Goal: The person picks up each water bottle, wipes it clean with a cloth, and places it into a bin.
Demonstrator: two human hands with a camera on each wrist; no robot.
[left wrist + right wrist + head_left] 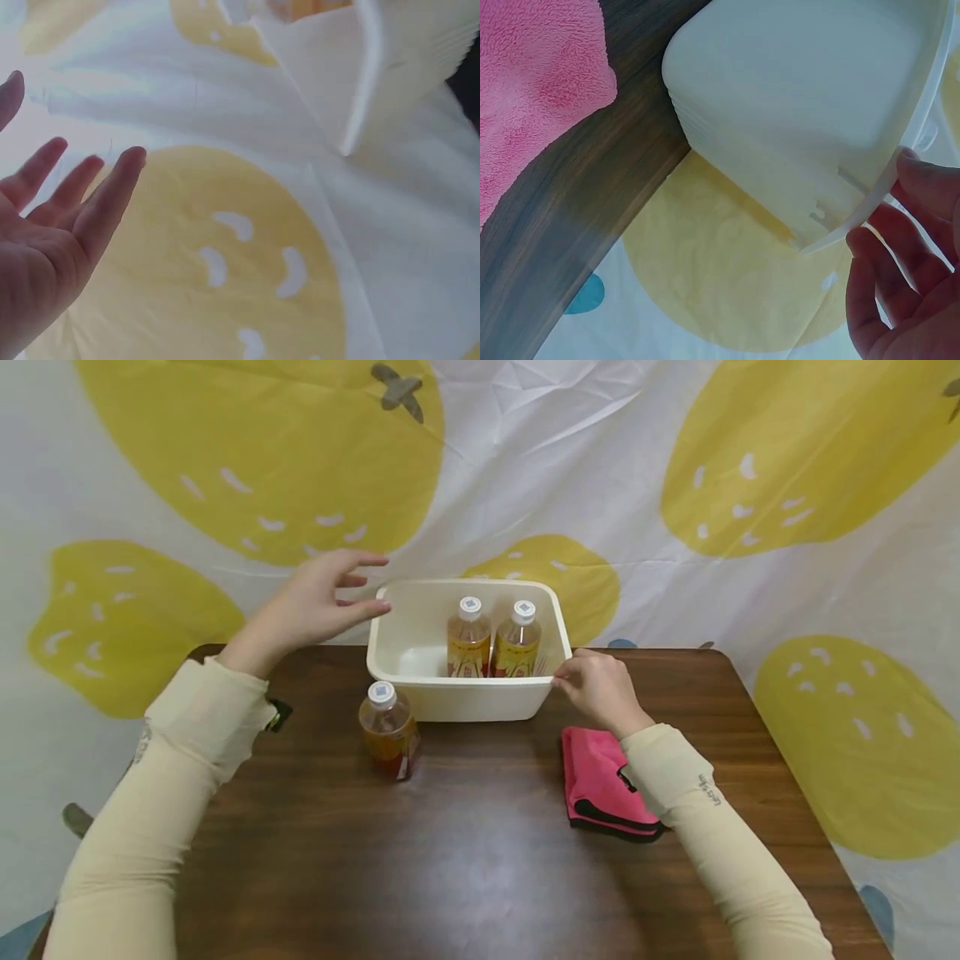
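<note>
A cream plastic bin (480, 700) stands at the table's back edge. Two bottles of amber drink with white caps, the left one (468, 639) and the right one (517, 643), are upright inside it. My right hand (600, 689) pinches the rim at the bin's right front corner; in the right wrist view its thumb lies on the rim with fingers beneath. Beside the left rim, my left hand (318, 597) is raised with spread, relaxed fingers and holds nothing. A third such bottle (388, 735) stands on the table in front of the bin's left corner.
A folded pink cloth (600, 777) with black edging lies on the dark wooden table (465, 860), below my right wrist. Behind the table hangs a white curtain (555, 468) printed with large yellow fruit.
</note>
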